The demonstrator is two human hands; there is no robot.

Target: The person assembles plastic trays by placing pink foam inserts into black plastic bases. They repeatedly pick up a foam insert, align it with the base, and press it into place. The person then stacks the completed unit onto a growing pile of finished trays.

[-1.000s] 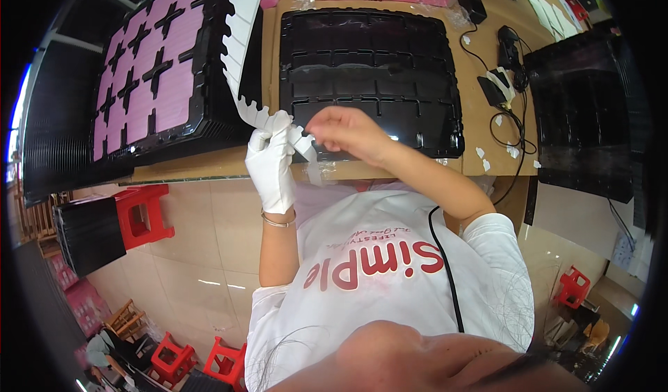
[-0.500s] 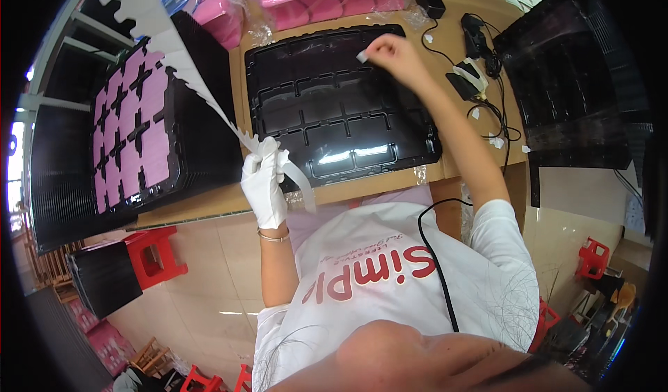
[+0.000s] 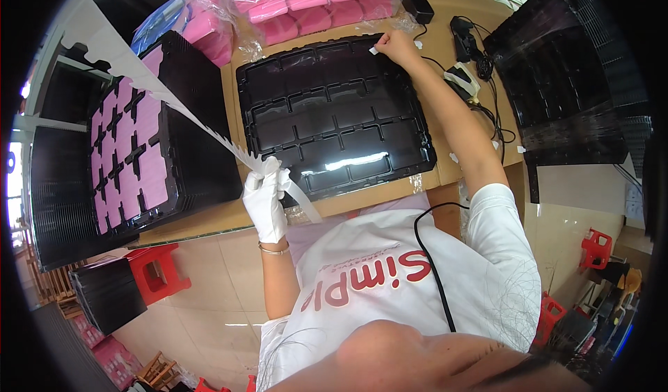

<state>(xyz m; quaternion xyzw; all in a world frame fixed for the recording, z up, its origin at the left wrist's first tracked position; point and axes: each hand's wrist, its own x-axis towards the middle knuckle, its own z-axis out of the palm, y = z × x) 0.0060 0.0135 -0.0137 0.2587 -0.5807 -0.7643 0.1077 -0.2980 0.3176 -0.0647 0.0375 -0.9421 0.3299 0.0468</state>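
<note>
A black plastic tray (image 3: 316, 133) with molded compartments lies on the brown cardboard-covered table in front of me. At its far right corner, my bare right hand (image 3: 398, 46) pinches a small white piece like a sticker (image 3: 374, 51); whether the piece touches the tray I cannot tell. My left hand (image 3: 264, 202), in a white glove, is closed around a long white strip (image 3: 186, 119) with a jagged edge, beside the tray's near left corner. The strip runs up to the far left, and a short tail hangs below the glove.
Left stands a stack of black trays (image 3: 198, 89), the front one showing pink pieces (image 3: 115, 169). Pink bagged packs (image 3: 306, 2) lie at the back. Cables (image 3: 490, 117) and a black box (image 3: 417, 3) are on the right, near more black trays (image 3: 557, 79). A red stool (image 3: 158, 273) stands below left.
My right hand has moved outward to the tray's far right corner with the small white piece. The left hand keeps its hold on the strip. The whole view has shifted slightly.
</note>
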